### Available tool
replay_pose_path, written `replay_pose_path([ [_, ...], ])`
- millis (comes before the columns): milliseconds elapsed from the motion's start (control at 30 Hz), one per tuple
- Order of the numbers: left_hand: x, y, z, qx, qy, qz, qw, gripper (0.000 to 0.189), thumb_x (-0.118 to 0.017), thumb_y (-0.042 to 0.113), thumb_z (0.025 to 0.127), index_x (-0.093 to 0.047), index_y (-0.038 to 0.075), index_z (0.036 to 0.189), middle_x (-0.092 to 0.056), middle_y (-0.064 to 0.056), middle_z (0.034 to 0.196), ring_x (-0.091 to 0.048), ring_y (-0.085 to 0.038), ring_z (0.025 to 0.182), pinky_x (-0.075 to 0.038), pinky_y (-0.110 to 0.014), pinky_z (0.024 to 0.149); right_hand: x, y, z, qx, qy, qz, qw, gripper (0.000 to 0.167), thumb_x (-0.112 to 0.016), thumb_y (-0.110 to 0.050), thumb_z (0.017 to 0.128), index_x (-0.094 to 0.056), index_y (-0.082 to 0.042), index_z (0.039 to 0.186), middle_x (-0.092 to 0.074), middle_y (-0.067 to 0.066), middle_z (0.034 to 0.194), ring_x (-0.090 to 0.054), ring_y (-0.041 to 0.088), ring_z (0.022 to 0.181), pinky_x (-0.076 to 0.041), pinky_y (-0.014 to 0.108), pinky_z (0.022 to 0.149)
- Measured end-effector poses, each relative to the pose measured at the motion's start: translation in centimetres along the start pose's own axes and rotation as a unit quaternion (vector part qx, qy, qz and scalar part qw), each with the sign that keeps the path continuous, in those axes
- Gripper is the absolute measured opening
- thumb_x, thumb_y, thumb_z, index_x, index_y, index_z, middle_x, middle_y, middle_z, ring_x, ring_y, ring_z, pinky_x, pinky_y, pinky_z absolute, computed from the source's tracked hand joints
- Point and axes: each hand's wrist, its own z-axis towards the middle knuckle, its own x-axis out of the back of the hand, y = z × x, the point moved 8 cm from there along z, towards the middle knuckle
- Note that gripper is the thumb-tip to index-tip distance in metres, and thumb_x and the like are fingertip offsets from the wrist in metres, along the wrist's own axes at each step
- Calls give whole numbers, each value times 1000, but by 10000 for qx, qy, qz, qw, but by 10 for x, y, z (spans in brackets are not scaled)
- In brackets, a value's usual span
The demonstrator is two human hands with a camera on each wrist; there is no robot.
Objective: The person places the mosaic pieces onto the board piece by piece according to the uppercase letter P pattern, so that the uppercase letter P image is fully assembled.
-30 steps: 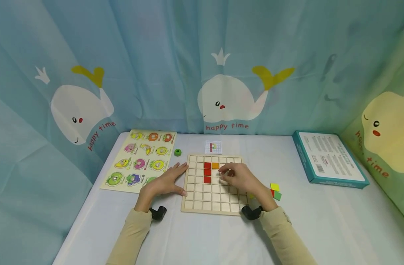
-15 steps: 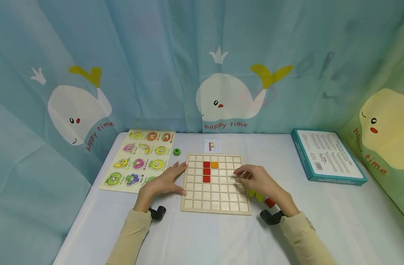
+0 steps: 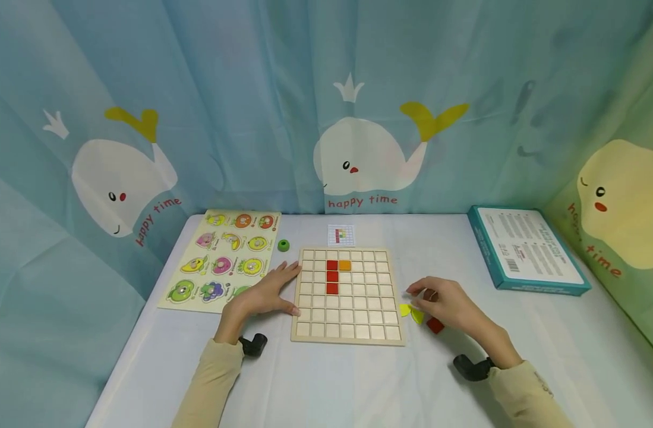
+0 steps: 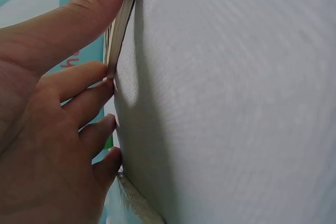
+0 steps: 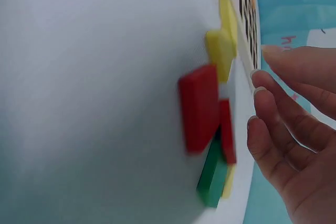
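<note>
A white-covered table [image 3: 326, 380] bears a cream puzzle board [image 3: 227, 291] filled with colourful fruit pieces and, to its right, a square, pale wooden grid board [image 3: 346, 317] with thin raised dividers. Three glossy red tiles [image 3: 333, 276] fill a short column of its cells, and an orange tile [image 3: 344, 266] sits right of the topmost. The left hand [image 3: 264, 295], fingers extended and thumb spread away, touches the left edge; the left wrist view shows the board's pale side against the fingertips. The right hand [image 3: 445, 301] hovers beyond the right edge, fingers loosely bent, thumb and forefinger apart, free of any piece. A printed card [image 3: 341, 235] lies just past the far edge. Near the right hand lie two yellow pieces [image 3: 416, 315] and a loose red tile [image 3: 435, 325]; only the right wrist view also reveals a second loose red one [image 5: 227, 135], a green piece [image 5: 211, 174] and a yellow sliver [image 5: 229, 182].
</note>
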Motion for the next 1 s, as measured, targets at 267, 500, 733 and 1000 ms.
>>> replay_pose_path([
  [267, 0, -1, -1, 24, 38, -58, 10000, 104, -89, 25, 80, -28, 6, 163, -18, -12, 172, -7, -38, 160, -13, -59, 128, 10, 20, -13, -286, 135, -167, 9994, 20, -79, -6, 87, -76, -3, 107, -73, 4, 96, -57, 16, 77, -52, 21, 61],
  [500, 0, -1, 0, 1, 3, -35, 10000, 104, -89, 26, 80, -28, 7, 163, -18, -12, 173, -7, -39, 160, -13, -59, 128, 13, 28, -18, -255, 93, -412, 9988, 22, -82, -9, 84, -76, -4, 105, -71, 3, 96, -55, 15, 78, -50, 22, 65],
  [733, 2, 0, 0, -71, -1, -79, 9999, 104, -88, 25, 81, -27, 5, 163, -17, -12, 172, -6, -39, 160, -12, -60, 128, 12, 28, -15, -165, -80, -471, 9987, 20, -85, -11, 83, -77, -4, 100, -65, 3, 94, -51, 15, 77, -45, 23, 60],
  [1000, -1, -4, 2, -26, 24, 7, 10000, 104, -88, 26, 81, -28, 6, 163, -18, -11, 172, -7, -37, 160, -11, -57, 129, 5, 31, -13, -353, -237, -245, 9988, 9, -79, -10, 88, -75, -10, 96, -71, -2, 89, -58, 13, 78, -52, 22, 66],
])
